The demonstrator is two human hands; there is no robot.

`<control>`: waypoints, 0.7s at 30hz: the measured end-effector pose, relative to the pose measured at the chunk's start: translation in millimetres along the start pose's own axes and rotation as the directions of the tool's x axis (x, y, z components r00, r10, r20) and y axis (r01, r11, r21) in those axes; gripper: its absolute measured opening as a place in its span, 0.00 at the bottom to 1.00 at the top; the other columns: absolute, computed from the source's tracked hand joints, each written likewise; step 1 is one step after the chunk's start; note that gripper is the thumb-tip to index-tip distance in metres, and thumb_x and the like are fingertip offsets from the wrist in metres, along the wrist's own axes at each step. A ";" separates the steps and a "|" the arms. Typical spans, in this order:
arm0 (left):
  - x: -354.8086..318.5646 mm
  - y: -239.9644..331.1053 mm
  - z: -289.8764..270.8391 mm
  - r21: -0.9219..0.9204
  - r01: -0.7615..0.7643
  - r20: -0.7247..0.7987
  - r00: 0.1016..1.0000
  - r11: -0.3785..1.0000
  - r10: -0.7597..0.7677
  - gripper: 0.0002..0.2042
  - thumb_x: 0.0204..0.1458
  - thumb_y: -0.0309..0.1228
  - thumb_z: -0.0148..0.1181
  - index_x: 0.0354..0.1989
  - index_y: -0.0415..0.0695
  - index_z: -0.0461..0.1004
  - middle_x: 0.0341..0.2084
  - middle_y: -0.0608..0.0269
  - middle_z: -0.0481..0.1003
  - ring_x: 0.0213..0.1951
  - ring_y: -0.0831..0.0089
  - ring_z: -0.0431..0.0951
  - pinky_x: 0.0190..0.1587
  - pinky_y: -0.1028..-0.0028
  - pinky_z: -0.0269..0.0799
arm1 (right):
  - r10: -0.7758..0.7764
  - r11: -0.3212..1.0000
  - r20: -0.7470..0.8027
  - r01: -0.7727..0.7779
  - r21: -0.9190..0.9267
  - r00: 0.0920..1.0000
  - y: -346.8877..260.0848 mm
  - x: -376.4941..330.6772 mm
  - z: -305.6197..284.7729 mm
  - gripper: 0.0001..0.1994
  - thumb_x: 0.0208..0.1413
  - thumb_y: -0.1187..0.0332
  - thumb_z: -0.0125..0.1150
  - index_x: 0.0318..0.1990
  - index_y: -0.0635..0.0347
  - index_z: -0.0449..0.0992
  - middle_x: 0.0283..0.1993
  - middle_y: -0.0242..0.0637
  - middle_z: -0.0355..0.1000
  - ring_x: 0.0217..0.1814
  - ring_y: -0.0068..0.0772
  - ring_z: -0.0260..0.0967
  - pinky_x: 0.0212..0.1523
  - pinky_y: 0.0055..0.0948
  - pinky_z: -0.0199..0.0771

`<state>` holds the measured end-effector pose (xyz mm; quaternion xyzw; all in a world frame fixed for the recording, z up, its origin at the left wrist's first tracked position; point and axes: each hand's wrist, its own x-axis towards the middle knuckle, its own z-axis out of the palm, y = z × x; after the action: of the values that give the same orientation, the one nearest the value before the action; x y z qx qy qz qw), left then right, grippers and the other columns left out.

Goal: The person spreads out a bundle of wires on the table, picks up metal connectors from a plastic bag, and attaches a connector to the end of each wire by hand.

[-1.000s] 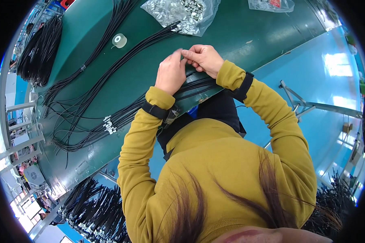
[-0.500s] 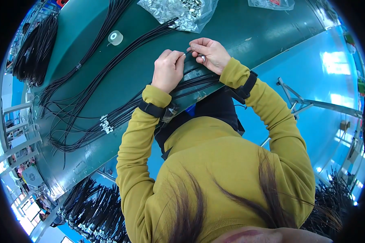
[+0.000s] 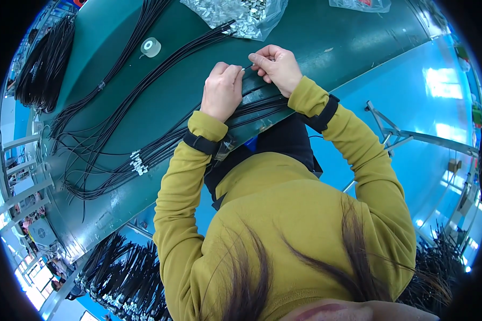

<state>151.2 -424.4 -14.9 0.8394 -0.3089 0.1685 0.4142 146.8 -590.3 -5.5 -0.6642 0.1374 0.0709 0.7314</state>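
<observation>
Over the green table (image 3: 326, 67), my left hand (image 3: 222, 92) pinches a thin black cable (image 3: 247, 68) between thumb and fingers. A small pale tip shows at those fingertips. My right hand (image 3: 277, 68) is closed on the same cable a short way to the right, thumb against forefinger. Whether a small part sits in its fingers is hidden. Below both hands runs a bundle of black cables (image 3: 260, 107), reaching left along the table's near side. Small white connectors (image 3: 138, 162) are clustered on that bundle.
A clear bag of small metallic parts (image 3: 235, 18) lies beyond my hands, beside another cable bundle's ends (image 3: 198, 40). A tape roll (image 3: 150, 47) stands to the left. Coiled black cables (image 3: 45, 64) are at far left, and more cables (image 3: 126, 273) hang below the table.
A small silvery piece that showed in my right hand's curled fingers is out of sight now. That hand has shifted slightly up and left. My left hand has barely moved.
</observation>
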 end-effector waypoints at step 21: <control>5.8 3.6 3.6 0.009 0.189 0.081 0.979 0.982 -0.189 0.04 0.48 0.25 0.58 0.32 0.43 0.72 0.30 0.55 0.72 0.30 0.55 0.75 0.31 0.62 0.72 | 0.052 0.989 0.128 -0.033 -0.147 0.990 1.7 1.1 -11.9 0.09 0.58 0.61 0.59 0.35 0.57 0.73 0.26 0.25 0.68 0.23 0.11 0.59 0.19 0.12 0.58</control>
<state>153.3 -431.2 -11.9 0.8713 -0.2441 0.0942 0.4151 146.0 -602.0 -8.4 -0.7061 0.0978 0.1397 0.6873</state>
